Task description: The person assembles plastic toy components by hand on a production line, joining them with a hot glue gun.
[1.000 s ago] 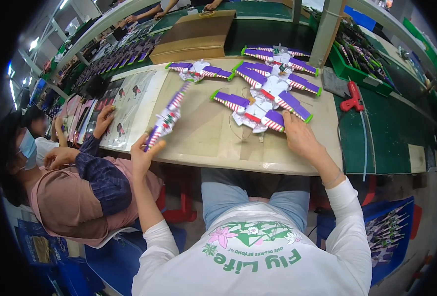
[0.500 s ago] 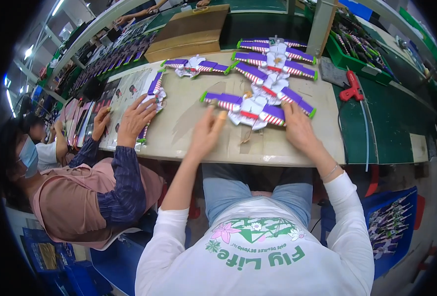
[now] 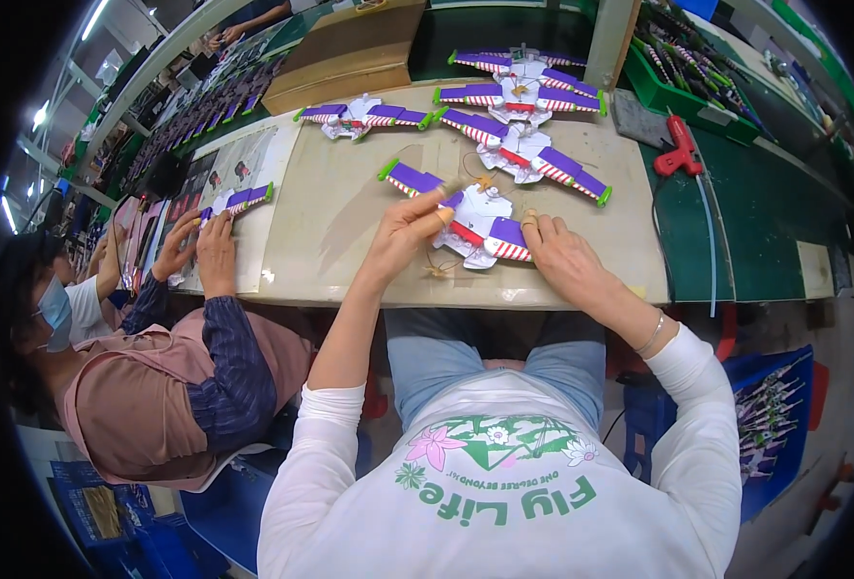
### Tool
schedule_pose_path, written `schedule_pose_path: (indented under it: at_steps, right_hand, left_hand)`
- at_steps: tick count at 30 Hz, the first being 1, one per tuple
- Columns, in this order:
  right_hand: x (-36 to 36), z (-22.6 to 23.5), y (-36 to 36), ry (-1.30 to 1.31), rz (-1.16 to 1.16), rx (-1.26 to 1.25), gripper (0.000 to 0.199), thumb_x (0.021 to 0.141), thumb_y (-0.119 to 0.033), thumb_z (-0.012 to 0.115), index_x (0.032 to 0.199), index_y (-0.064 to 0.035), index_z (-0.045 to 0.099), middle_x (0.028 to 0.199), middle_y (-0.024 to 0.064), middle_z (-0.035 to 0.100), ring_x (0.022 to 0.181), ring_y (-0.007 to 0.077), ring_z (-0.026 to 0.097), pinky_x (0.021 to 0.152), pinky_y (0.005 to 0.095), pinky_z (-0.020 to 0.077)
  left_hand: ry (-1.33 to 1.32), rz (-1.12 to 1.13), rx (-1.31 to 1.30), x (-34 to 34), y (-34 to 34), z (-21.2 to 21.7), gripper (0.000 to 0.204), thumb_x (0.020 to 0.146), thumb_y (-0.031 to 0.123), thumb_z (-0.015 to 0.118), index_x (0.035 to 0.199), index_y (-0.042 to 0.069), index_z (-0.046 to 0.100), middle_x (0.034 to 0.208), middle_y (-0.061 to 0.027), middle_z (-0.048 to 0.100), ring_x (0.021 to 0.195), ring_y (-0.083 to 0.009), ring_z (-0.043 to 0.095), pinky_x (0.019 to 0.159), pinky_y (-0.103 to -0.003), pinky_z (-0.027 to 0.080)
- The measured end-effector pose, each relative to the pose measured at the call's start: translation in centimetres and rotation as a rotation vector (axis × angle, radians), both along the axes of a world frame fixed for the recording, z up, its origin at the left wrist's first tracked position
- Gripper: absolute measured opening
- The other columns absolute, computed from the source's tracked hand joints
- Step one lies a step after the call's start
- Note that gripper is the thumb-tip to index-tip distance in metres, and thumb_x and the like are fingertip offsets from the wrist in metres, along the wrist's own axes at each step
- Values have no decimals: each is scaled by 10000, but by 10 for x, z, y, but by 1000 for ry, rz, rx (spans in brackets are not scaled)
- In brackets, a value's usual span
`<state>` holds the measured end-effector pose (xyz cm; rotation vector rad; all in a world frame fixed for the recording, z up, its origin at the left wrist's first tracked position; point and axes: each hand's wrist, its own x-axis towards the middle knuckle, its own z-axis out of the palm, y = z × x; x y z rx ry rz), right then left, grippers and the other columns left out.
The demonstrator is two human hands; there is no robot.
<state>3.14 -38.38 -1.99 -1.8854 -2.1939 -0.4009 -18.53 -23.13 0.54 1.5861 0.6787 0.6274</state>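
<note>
Factory workshop, glue gun [image 3: 678, 151], seated co-worker [image 3: 137, 410]

Left fingers [image 3: 421, 204] at purple-winged piece [image 3: 482, 208], right fingers [image 3: 547, 233] on its wing [image 3: 507, 231], red glue gun [image 3: 679, 151]

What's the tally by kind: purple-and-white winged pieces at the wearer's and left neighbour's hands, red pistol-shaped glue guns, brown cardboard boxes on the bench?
Purple-and-white winged pieces, including the neighbour's: 2
Red pistol-shaped glue gun: 1
Brown cardboard box: 1
Total: 4
</note>
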Motion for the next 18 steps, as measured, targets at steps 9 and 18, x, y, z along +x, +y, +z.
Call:
schedule_pose_path:
  at_steps: [9, 18]
  right_hand:
    - [-1, -5, -1, -11, -6, -11, 360, 817, -31, 555, 1156, 78, 502, 962, 169, 570, 841, 271, 622, 623, 321, 578]
    - [6, 5, 2, 26, 140, -93, 386, 839, -22, 506, 1213, 69, 476, 965, 152, 530, 902, 289, 598, 728, 355, 548]
  left_hand:
    - [137, 80, 1253, -6, -45, 32, 334, 744, 353, 776, 925, 76, 726, 845, -60, 614, 847, -228, 566, 832, -410, 393]
    - [-171, 307, 133, 6, -60, -32, 190, 904, 129, 668, 807, -35, 680, 665, -70, 552, 582, -106, 482, 528, -297, 367]
